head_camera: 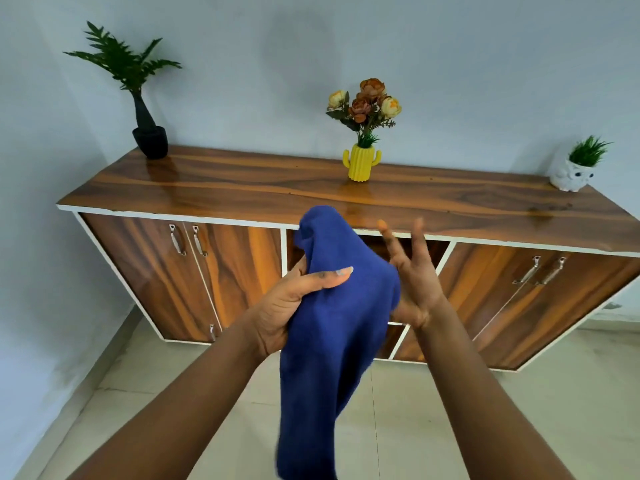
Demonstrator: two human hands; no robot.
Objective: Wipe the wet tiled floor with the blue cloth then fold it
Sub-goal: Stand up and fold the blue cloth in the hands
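The blue cloth (pixel 332 327) hangs in the air in front of me, bunched at the top and drooping long toward the bottom edge of the view. My left hand (pixel 287 303) grips its upper left part, thumb pressed across the front of the fabric. My right hand (pixel 412 271) is at the cloth's right edge with its fingers spread upward; its palm touches the fabric, and I cannot tell whether it holds it. The pale tiled floor (pixel 433 410) lies below, with no clear wet patch visible.
A long wooden sideboard (pixel 242 181) stands against the wall straight ahead. On it are a black-potted plant (pixel 149 140) at the left, a yellow cactus vase (pixel 362 162) with flowers in the middle, and a white owl planter (pixel 571 174) at the right.
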